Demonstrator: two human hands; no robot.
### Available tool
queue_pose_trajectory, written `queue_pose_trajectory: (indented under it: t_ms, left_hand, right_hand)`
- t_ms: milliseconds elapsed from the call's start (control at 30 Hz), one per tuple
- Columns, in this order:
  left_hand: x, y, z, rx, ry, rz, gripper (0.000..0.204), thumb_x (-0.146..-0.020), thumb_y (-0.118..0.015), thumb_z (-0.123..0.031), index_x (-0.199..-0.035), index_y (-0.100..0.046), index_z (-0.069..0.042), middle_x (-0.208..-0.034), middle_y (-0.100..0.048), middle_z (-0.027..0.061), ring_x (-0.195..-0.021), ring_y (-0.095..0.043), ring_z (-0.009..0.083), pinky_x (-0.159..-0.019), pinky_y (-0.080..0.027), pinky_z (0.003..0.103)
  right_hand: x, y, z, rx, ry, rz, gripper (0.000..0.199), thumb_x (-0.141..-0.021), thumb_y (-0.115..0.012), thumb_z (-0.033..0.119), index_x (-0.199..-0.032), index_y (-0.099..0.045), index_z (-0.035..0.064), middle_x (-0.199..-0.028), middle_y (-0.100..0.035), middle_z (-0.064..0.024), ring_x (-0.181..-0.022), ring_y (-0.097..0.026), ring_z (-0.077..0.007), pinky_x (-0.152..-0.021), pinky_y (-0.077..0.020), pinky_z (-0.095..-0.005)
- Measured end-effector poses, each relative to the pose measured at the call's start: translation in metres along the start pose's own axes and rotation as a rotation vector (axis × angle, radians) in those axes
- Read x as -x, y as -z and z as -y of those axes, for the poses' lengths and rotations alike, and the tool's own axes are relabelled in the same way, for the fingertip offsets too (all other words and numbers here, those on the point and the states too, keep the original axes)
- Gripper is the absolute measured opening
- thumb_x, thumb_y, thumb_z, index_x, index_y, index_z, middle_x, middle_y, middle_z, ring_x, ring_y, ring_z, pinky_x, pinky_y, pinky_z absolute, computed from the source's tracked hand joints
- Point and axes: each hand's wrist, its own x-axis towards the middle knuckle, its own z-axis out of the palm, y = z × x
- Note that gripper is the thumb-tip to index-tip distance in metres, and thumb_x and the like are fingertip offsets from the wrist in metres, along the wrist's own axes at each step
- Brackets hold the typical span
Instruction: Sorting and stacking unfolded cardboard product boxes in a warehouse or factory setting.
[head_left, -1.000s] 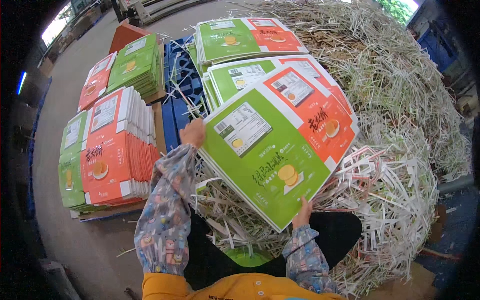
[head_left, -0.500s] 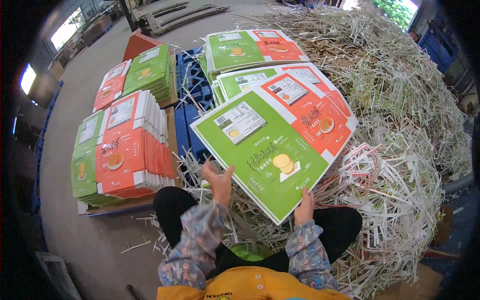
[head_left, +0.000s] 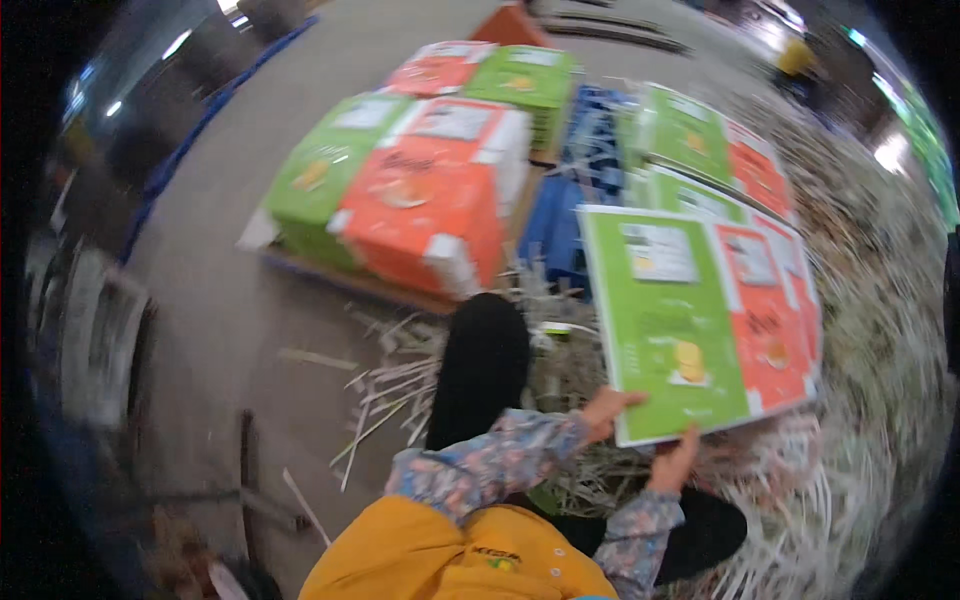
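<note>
A printed green and orange cardboard sheet (head_left: 665, 330) lies tilted against the stacked sheets to my right front, its near edge toward me. My left hand (head_left: 608, 412) grips its near left corner, thumb on the green face. Farther along the same near edge, my right hand (head_left: 675, 462) holds it with a digit on top, the other fingers hidden beneath. Whether it is one sheet or a few together is unclear. Just behind it is a stack of matching green and orange sheets (head_left: 690, 125).
Piles of such sheets, among them an orange block (head_left: 425, 190), stand on a pallet at the left front. A blue plastic pallet (head_left: 553, 225) shows between the stacks. Shredded paper strips (head_left: 860, 290) heap up on the right. A person (head_left: 797, 60) is at the far right.
The view has swung left and blurred, so the stacks appear farther right. My left hand, earlier open beside the sheet's left edge, now grips its corner. My right hand stays on the near edge.
</note>
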Motion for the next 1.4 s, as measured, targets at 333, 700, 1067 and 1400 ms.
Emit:
queue_pose_trajectory:
  t_ms: [333, 700, 1067, 1400]
  left_hand:
    - [0.022, -0.009, -0.033, 0.096, -0.147, 0.151, 0.039, -0.075, -0.056, -0.004, -0.112, -0.046, 0.003, -0.103, -0.056, 0.0134, -0.089, -0.056, 0.0216, -0.079, -0.046, 0.032]
    - [0.028, -0.019, -0.098, 0.046, -0.053, 0.101, 0.039, -0.076, -0.057, -0.009, -0.110, -0.045, 0.005, -0.101, -0.056, 0.0143, -0.090, -0.056, 0.0210, -0.078, -0.048, 0.032]
    - [0.029, -0.005, -0.101, 0.009, -0.130, 0.067, 0.033, -0.075, -0.056, -0.005, -0.105, -0.047, 0.007, -0.094, -0.058, 0.0141, -0.077, -0.060, 0.0223, -0.067, -0.052, 0.031]
    - [0.022, -0.003, -0.069, -0.001, -0.111, 0.091, 0.032, -0.075, -0.055, -0.002, -0.104, -0.047, 0.008, -0.095, -0.057, 0.0151, -0.079, -0.060, 0.0223, -0.068, -0.052, 0.032]
  right_hand:
    - [-0.008, 0.005, -0.024, -0.535, -0.107, 0.003, 0.026, -0.089, -0.040, 0.031, -0.090, -0.050, 0.0072, -0.070, -0.049, 0.0002, -0.059, -0.045, -0.0107, -0.055, -0.0428, -0.0238]
    - [0.005, 0.056, -0.005, 0.484, -0.137, -0.322, 0.020, -0.089, -0.039, 0.024, -0.092, -0.049, 0.0062, -0.054, -0.033, -0.0007, -0.038, -0.026, -0.0084, -0.033, -0.0223, -0.0235]
    - [-0.039, 0.128, -0.034, 0.842, 0.278, -0.587, 0.025, -0.090, -0.039, 0.024, -0.089, -0.045, 0.0003, -0.065, -0.035, -0.0046, -0.054, -0.032, -0.0159, -0.052, -0.0319, -0.0333]
    - [-0.016, 0.077, -0.057, 1.151, 0.557, -0.527, 0.018, -0.083, -0.052, 0.013, -0.094, -0.046, 0.0001, -0.080, -0.047, -0.0057, -0.071, -0.046, -0.0182, -0.069, -0.0411, -0.0276]
